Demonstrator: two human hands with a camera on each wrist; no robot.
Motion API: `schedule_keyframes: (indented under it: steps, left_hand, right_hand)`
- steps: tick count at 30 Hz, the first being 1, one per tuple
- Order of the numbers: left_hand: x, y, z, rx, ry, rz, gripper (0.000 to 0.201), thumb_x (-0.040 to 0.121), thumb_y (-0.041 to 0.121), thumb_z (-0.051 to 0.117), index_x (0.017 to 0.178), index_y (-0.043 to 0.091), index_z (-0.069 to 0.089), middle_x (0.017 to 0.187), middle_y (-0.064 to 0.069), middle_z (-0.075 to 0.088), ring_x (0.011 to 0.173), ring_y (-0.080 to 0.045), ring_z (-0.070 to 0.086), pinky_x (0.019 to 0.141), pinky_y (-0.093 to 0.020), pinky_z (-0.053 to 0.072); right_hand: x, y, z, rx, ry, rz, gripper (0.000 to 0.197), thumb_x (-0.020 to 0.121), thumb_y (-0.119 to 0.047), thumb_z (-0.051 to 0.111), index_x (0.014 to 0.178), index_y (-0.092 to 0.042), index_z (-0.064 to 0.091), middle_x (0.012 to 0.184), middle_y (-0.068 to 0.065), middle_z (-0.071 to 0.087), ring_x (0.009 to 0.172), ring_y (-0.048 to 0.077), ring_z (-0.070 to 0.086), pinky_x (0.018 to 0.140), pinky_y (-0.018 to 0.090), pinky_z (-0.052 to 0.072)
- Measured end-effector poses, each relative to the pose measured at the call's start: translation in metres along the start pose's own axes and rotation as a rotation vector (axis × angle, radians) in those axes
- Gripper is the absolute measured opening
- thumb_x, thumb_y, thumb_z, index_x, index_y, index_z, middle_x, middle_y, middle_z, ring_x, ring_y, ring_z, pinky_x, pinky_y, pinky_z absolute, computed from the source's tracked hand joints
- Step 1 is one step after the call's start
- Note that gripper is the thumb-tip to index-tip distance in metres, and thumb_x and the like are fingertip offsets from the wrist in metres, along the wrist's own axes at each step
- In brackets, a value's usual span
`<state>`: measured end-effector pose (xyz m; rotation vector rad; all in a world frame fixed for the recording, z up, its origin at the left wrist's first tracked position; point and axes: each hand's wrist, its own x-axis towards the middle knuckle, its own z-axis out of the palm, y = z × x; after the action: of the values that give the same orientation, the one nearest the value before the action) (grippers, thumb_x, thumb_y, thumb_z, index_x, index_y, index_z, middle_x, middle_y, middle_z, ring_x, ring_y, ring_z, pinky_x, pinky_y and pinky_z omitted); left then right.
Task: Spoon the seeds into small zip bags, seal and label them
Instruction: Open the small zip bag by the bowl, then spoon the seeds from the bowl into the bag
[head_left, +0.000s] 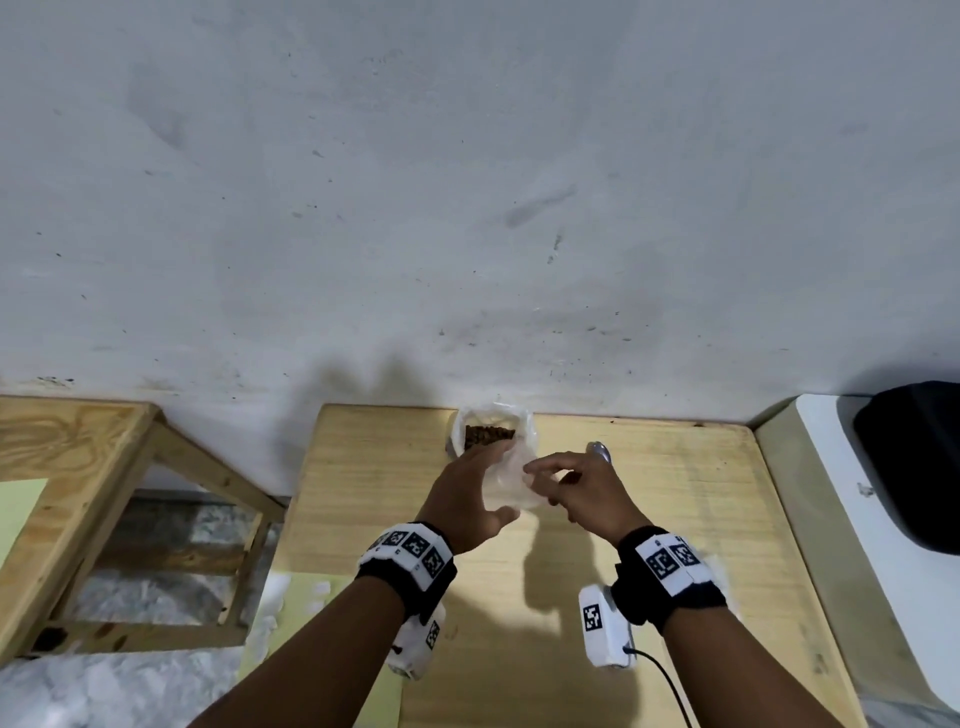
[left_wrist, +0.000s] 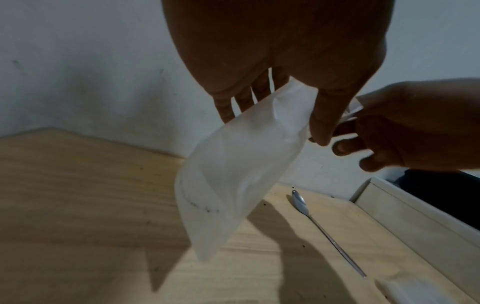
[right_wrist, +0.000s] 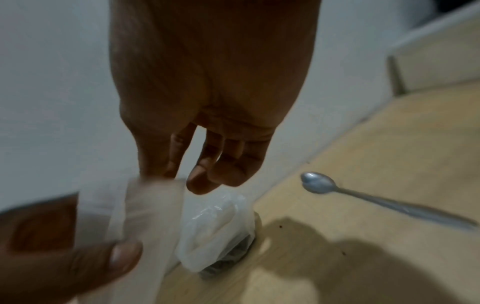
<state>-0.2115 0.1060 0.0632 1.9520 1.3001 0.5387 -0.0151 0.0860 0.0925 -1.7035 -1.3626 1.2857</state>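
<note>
Left hand (head_left: 470, 493): raised above the wooden table (head_left: 675, 545), palm turned inward, thumb on the near face and fingers (left_wrist: 244, 100) behind a small translucent zip bag (left_wrist: 233, 174), which hangs clear of the tabletop. Right hand (head_left: 582, 491): just beside the left, wrist bent, thumb and forefinger pinching the same bag's top edge, other fingers loosely curled. Further items: open plastic bag of brown seeds (head_left: 489, 434) at the table's far edge against the wall, behind the hands; metal spoon (left_wrist: 322, 228) lying flat on the table to the right, untouched.
</note>
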Motion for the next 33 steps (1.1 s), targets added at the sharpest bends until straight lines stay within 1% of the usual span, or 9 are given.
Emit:
schedule_keyframes:
  steps: [3, 6, 9, 15, 19, 22, 25, 29, 33]
  left_hand:
    - [0.004, -0.009, 0.002, -0.08, 0.029, -0.175, 0.085, 0.067, 0.027, 0.089, 0.142, 0.019, 0.049, 0.132, 0.001, 0.059, 0.117, -0.02, 0.056, 0.096, -0.029, 0.045]
    - [0.009, -0.02, 0.008, -0.121, 0.023, -0.285, 0.083, 0.068, 0.027, 0.089, 0.141, 0.019, 0.05, 0.129, -0.005, 0.061, 0.112, -0.023, 0.057, 0.092, -0.031, 0.047]
    - [0.014, -0.025, 0.016, -0.131, -0.01, -0.32, 0.082, 0.069, 0.027, 0.088, 0.141, 0.018, 0.051, 0.129, -0.006, 0.061, 0.112, -0.022, 0.057, 0.087, -0.026, 0.043]
    - [0.031, -0.017, 0.035, -0.152, -0.091, -0.346, 0.082, 0.07, 0.027, 0.088, 0.142, 0.019, 0.049, 0.13, -0.002, 0.059, 0.108, -0.014, 0.053, 0.087, -0.023, 0.04]
    - [0.036, -0.015, 0.04, -0.152, -0.119, -0.355, 0.083, 0.071, 0.029, 0.087, 0.143, 0.019, 0.047, 0.132, -0.001, 0.059, 0.115, -0.018, 0.056, 0.088, -0.023, 0.04]
    - [0.037, -0.015, 0.04, -0.16, -0.117, -0.362, 0.082, 0.071, 0.028, 0.087, 0.142, 0.02, 0.047, 0.13, 0.0, 0.059, 0.109, -0.013, 0.054, 0.088, -0.024, 0.041]
    - [0.037, -0.018, 0.038, -0.184, -0.109, -0.369, 0.083, 0.07, 0.029, 0.088, 0.142, 0.023, 0.048, 0.129, 0.002, 0.06, 0.107, -0.01, 0.053, 0.089, -0.025, 0.042]
    - [0.035, -0.021, 0.032, -0.19, -0.084, -0.368, 0.082, 0.069, 0.029, 0.088, 0.141, 0.025, 0.049, 0.124, 0.006, 0.06, 0.107, -0.013, 0.056, 0.089, -0.025, 0.044]
    - [0.03, -0.028, 0.018, -0.195, -0.01, -0.373, 0.081, 0.068, 0.029, 0.089, 0.139, 0.026, 0.05, 0.118, 0.006, 0.061, 0.105, -0.016, 0.059, 0.086, -0.026, 0.046]
  right_hand:
    - [0.002, 0.033, -0.016, 0.104, 0.228, 0.144, 0.005, 0.084, -0.015, 0.077, 0.081, -0.019, 0.077, 0.085, 0.005, 0.07, 0.057, 0.015, 0.061, 0.051, 0.023, 0.044]
    - [0.002, 0.081, -0.032, -0.039, 0.394, 0.349, 0.006, 0.08, -0.015, 0.078, 0.078, -0.02, 0.075, 0.082, 0.002, 0.074, 0.08, 0.024, 0.07, 0.074, 0.032, 0.054]
    - [0.002, 0.11, -0.041, -0.252, 0.379, 0.514, 0.015, 0.082, -0.03, 0.076, 0.09, -0.017, 0.074, 0.09, 0.007, 0.073, 0.093, 0.032, 0.067, 0.079, 0.035, 0.054]
    - [0.02, 0.12, -0.043, -0.425, 0.316, 0.633, 0.029, 0.082, -0.032, 0.073, 0.06, -0.026, 0.056, 0.072, 0.0, 0.062, 0.07, 0.022, 0.057, 0.065, 0.025, 0.044]
    - [0.028, 0.124, -0.041, -0.429, 0.3, 0.658, 0.03, 0.088, -0.028, 0.069, 0.063, -0.023, 0.055, 0.088, 0.011, 0.069, 0.088, 0.032, 0.067, 0.068, 0.029, 0.046]
    - [0.03, 0.123, -0.041, -0.443, 0.255, 0.657, 0.01, 0.09, -0.027, 0.067, 0.088, -0.018, 0.067, 0.106, 0.014, 0.071, 0.1, 0.034, 0.067, 0.073, 0.031, 0.048]
    - [0.032, 0.123, -0.044, -0.507, 0.231, 0.654, 0.023, 0.092, -0.029, 0.061, 0.107, -0.014, 0.068, 0.113, 0.012, 0.069, 0.106, 0.033, 0.065, 0.079, 0.033, 0.048]
    - [0.03, 0.12, -0.053, -0.565, 0.216, 0.581, 0.019, 0.092, -0.029, 0.06, 0.102, -0.019, 0.072, 0.108, 0.011, 0.072, 0.1, 0.034, 0.066, 0.077, 0.033, 0.05]
    - [0.027, 0.105, -0.065, -0.534, 0.418, 0.43, 0.017, 0.089, -0.034, 0.063, 0.091, -0.023, 0.075, 0.094, 0.007, 0.075, 0.089, 0.033, 0.068, 0.074, 0.034, 0.054]
